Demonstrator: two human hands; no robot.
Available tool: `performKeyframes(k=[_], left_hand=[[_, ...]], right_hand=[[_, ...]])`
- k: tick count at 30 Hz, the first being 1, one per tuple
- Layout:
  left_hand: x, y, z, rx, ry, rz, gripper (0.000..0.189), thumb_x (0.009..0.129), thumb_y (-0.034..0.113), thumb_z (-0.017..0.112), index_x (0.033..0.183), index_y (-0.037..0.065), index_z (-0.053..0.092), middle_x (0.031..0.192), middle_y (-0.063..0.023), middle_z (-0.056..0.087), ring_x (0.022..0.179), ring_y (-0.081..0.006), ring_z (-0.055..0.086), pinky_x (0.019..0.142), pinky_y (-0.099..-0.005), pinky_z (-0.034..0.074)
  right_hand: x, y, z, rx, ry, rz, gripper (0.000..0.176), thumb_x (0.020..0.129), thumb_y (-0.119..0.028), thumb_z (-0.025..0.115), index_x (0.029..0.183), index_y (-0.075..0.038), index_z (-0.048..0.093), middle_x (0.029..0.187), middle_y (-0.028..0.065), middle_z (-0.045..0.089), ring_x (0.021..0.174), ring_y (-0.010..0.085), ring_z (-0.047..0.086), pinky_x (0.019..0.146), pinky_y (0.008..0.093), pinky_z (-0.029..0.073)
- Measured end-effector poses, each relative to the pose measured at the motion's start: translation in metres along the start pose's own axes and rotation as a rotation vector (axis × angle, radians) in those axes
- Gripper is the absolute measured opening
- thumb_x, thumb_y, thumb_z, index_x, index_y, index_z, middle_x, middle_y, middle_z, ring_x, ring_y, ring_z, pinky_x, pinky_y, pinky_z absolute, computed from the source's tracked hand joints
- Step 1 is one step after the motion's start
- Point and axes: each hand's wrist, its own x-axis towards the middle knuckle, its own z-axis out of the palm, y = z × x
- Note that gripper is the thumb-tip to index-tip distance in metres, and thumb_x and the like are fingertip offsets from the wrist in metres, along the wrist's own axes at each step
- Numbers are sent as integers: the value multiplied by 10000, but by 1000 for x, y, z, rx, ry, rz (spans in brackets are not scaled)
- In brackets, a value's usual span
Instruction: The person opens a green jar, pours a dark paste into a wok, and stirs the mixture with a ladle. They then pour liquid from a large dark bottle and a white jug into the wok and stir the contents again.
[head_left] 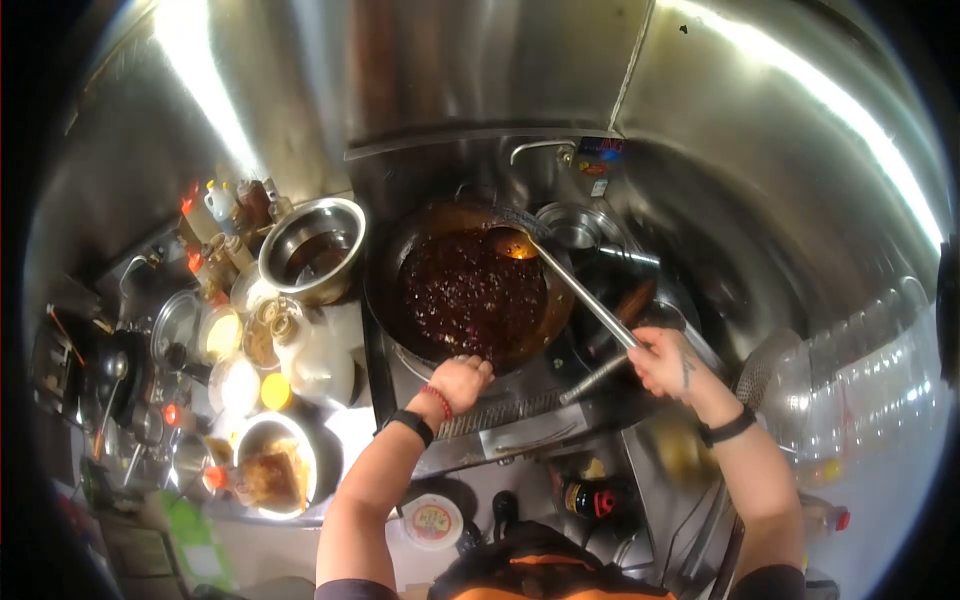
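Note:
A dark wok (382,262) sits on the stove, holding a deep brown, bubbling sauce (470,292) with small pale bits in it. My right hand (672,362) is closed around the long handle of a metal ladle (585,295). The ladle's bowl, with amber liquid in it, is at the far right part of the wok. At the wok's near edge, my left hand (462,383) is closed on the rim; its fingertips are partly hidden.
Left of the wok stands a steel pot (318,250) of dark liquid. Bottles and jars crowd the left counter, with a white bowl (273,465) in front. A smaller pan (575,228) and a faucet (545,148) are behind. Clear plastic containers (850,390) are stacked at right.

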Motion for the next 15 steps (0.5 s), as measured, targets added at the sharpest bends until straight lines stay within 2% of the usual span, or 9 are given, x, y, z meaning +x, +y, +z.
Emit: performKeyframes(k=[1,7,10,13,15], left_hand=[[0,-1,8,44,76,41,188,887,234,525,848,57,575,812,-125,607,793,-304,607,721,-396,494],[21,20,32,-55,163,-41,160,874,198,539,819,49,561,790,-143,597,777,-319,601,709,-414,484],[19,26,32,-79,210,-71,158,866,192,549,806,48,568,779,-140,594,764,-320,598,697,-411,482],[20,26,29,-97,264,-80,148,853,179,564,789,46,577,768,-133,593,749,-320,596,683,-410,481],[19,28,27,-124,303,-91,134,835,164,582,771,46,584,755,-120,590,738,-316,596,672,-409,480]], right_hand=[[0,0,-4,14,16,15,233,904,-127,526,1106,-11,538,661,8,488,470,54,431,388,202,333],[42,29,1,126,31,33,255,930,-140,493,1137,8,502,650,31,485,443,83,435,359,234,324],[84,37,26,25,55,24,246,940,-155,472,1124,7,487,641,41,485,440,104,453,354,250,349],[114,35,65,162,14,118,250,948,-186,457,1108,4,479,637,47,483,441,131,475,354,275,386],[123,34,91,195,-51,106,232,942,-174,468,1086,7,478,634,45,476,434,128,471,347,268,379]])
